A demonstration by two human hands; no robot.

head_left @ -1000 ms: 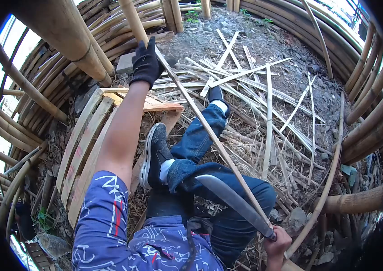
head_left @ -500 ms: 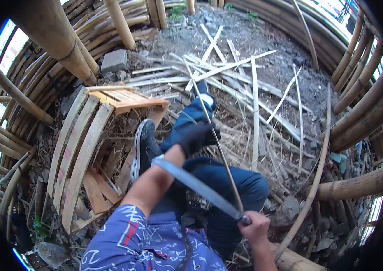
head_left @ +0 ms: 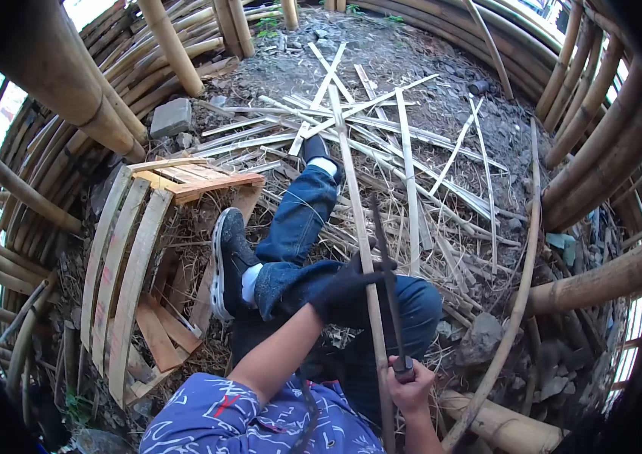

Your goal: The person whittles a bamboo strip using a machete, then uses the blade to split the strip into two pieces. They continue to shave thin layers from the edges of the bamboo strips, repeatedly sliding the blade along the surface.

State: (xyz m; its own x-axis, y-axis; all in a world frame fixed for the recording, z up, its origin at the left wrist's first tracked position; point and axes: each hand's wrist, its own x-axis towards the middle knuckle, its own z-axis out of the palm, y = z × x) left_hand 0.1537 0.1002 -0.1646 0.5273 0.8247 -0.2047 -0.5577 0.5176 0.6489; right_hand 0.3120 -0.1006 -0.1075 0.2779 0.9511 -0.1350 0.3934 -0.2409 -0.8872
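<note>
There are two hands [head_left: 347,287] [head_left: 411,389] at five o'clock, one knife [head_left: 392,295] at four, two shoes [head_left: 312,146] [head_left: 234,259] at twelve and eight, one crate [head_left: 141,261] at nine, one block [head_left: 172,119] at ten.

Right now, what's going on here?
A person has a long, pale bamboo strip in the black-gloved left hand. The bare right hand holds a long, dark-bladed knife, its blade pointing away from the body, alongside the strip. More flat, pale strips lie crisscrossed on the ground ahead.
</note>
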